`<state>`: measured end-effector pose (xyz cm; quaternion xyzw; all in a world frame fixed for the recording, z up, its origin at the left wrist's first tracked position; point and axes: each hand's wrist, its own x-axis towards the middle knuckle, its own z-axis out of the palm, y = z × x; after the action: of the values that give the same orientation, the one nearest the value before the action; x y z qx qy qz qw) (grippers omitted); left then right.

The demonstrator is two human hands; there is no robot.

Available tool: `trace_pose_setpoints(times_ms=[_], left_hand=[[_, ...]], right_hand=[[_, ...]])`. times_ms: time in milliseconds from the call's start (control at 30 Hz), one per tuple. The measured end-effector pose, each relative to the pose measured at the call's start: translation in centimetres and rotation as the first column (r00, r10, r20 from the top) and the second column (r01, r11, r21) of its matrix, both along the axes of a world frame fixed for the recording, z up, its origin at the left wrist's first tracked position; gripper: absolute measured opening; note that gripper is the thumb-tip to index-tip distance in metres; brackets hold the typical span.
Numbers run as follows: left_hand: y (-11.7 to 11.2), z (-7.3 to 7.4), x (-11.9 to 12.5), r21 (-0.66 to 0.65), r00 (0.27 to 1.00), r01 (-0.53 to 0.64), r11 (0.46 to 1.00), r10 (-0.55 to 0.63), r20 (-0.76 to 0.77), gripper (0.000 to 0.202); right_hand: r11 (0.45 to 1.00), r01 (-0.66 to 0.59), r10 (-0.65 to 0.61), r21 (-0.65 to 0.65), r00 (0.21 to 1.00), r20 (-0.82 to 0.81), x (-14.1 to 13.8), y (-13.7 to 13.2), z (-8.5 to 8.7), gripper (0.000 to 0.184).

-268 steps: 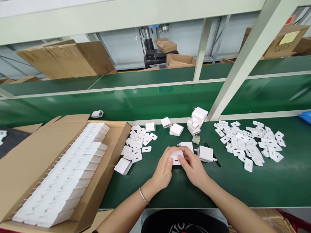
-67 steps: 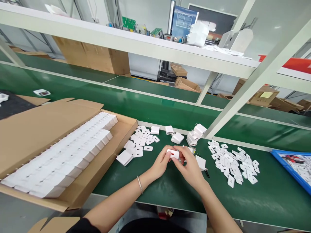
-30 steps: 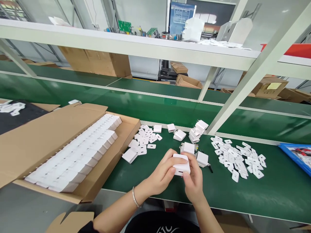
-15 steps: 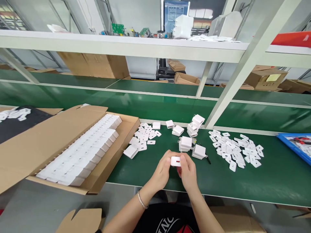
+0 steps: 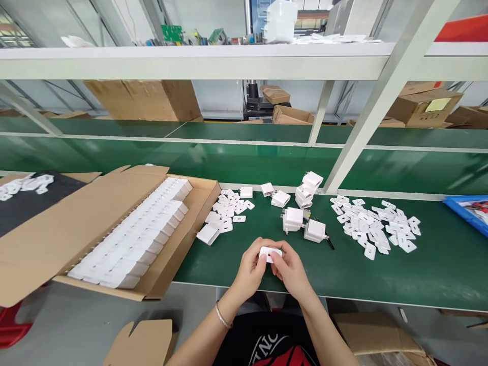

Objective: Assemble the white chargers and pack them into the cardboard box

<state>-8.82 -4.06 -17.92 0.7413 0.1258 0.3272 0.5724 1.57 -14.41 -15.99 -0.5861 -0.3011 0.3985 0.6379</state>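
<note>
The left hand (image 5: pixel 250 267) and the right hand (image 5: pixel 292 269) are together, both clamped on 1 white charger (image 5: pixel 268 249) just above the near part of the green tabletop (image 5: pixel 381 279). The 2 thumbs press its slotted face, where a spot of red shows in the opening; no lettering is legible on it.

The black shirt (image 5: pixel 239 338) below carries white letters in an arc, partly cut off, that seem to read "INC", with a red print beneath.

Just beyond the hands lie more white chargers (image 5: pixel 293 219) with metal prongs, a thin black tool (image 5: pixel 330 244) beside them; any marks on these are too small to read. A heap of slotted white plates (image 5: pixel 368 226) spreads to the right, and a smaller heap (image 5: pixel 229 206) to the left, near an open cardboard box (image 5: pixel 156 284) holding rows of white blocks (image 5: pixel 125 244).

At the back right, a brown carton (image 5: pixel 419 114) bears a yellow label (image 5: pixel 437 104) and small dark printing, neither legible.
</note>
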Motion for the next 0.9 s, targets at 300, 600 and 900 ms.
trace_pose_setpoints(times_ms=[300,600,900], left_hand=[[0.6,-0.6,-1.2,0.091,1.000,-0.025,0.996,0.024,0.009,0.048],[2.9,5.2,-4.4,0.360,0.974,-0.080,0.929,0.151,-0.172,0.017],[21.3,9.7,-7.4,0.803,0.689,-0.102,0.588,0.624,-0.369,0.031]], right_hand=[[0.990,-0.048,0.074,0.134,0.978,-0.197,-0.5,-0.2,0.0,0.067],[0.999,0.012,-0.017,0.049,0.994,0.105,0.3,-2.9,0.0,0.052],[0.716,0.697,-0.665,0.026,0.671,0.328,9.0,-13.8,0.9,0.031]])
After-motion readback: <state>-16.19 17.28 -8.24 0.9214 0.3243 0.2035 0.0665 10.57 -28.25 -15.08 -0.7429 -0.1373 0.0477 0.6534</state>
